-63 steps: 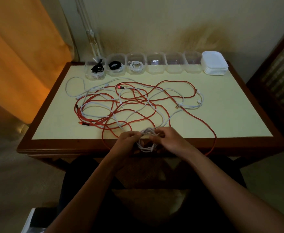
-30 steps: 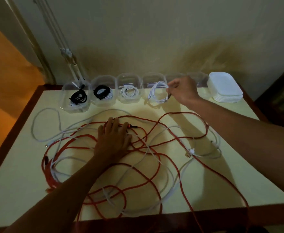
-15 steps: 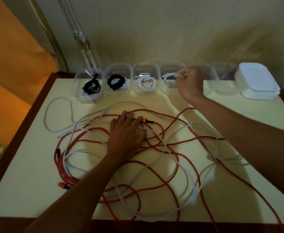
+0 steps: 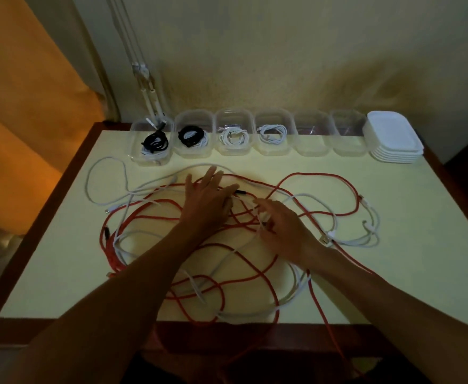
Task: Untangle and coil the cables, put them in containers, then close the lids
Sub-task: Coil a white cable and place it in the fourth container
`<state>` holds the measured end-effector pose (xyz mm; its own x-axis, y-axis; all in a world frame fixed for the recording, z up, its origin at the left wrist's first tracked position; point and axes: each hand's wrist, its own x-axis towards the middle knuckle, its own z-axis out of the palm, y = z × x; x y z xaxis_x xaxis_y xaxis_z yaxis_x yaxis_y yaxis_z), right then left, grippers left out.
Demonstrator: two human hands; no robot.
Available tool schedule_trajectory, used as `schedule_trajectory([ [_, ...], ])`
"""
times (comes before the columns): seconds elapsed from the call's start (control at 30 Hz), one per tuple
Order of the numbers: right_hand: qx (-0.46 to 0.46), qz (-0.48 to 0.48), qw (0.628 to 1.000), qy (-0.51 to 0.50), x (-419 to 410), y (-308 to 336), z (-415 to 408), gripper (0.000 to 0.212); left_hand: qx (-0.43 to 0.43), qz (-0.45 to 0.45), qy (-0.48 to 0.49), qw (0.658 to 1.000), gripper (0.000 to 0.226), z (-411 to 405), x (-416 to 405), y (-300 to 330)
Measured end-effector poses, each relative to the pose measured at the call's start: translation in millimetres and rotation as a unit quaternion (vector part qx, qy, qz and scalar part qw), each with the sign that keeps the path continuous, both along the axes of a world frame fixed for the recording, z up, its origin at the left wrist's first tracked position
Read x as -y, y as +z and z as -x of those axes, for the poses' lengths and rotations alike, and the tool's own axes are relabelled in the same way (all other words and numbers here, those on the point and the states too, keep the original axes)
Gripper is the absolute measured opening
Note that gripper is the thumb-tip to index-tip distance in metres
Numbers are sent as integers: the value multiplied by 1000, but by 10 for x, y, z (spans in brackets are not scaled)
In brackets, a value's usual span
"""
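Observation:
A tangle of red cables (image 4: 255, 275) and white cables (image 4: 108, 202) spreads over the middle of the cream table top (image 4: 61, 261). My left hand (image 4: 208, 202) lies flat on the tangle with straight fingers. Just to its right, my right hand (image 4: 282, 231) has its fingers curled and pinches a white cable strand in the tangle. Along the back edge stands a row of clear containers. The first container (image 4: 144, 159) and second container (image 4: 192, 152) hold black coils. The third container (image 4: 234, 152) and fourth container (image 4: 273, 152) hold white coils. The fifth container (image 4: 311, 146) and sixth container (image 4: 349, 146) hold no cable.
A stack of white lids (image 4: 393, 139) sits at the back right corner. One red cable (image 4: 327, 328) hangs over the table's front edge. The wall is behind the containers, an orange curtain (image 4: 19, 106) at the left, and white wall conduit (image 4: 144, 76) behind the first container.
My right hand left the white coil in the fourth container and came back down to the tangle, where it now pinches a white strand. My left hand stayed flat on the cables.

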<state>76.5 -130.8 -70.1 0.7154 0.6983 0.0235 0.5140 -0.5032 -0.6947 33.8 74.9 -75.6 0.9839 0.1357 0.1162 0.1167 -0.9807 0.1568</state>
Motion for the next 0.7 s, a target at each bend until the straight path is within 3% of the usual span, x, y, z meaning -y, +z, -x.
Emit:
schedule_trajectory([
  [0.07, -14, -26, 999, -32, 6, 29, 42, 47, 34, 27, -38, 998, 33, 31, 15, 150],
  [0.17, 1, -55, 997, -47, -38, 100, 115, 14, 62, 106, -80, 989, 28, 225, -52, 349],
  [0.23, 1, -80, 995, -68, -53, 148, 154, 14, 34, 137, -72, 987, 30, 433, -172, 431],
  [0.33, 7, -94, 992, -85, -43, 271, 246, 16, -37, 111, -45, 992, 28, 794, -435, 477],
  [0.5, -32, -7, 999, 20, -55, 381, 591, 16, -59, 82, -7, 995, 15, 1288, -537, 486],
  [0.6, -11, 65, 997, 51, -78, 357, 826, 19, -19, 2, 16, 1000, 32, 1471, -393, 388],
  [0.7, -6, 132, 990, 42, -136, 283, 1005, 24, -17, 17, 98, 995, 32, 1583, -237, 261],
])
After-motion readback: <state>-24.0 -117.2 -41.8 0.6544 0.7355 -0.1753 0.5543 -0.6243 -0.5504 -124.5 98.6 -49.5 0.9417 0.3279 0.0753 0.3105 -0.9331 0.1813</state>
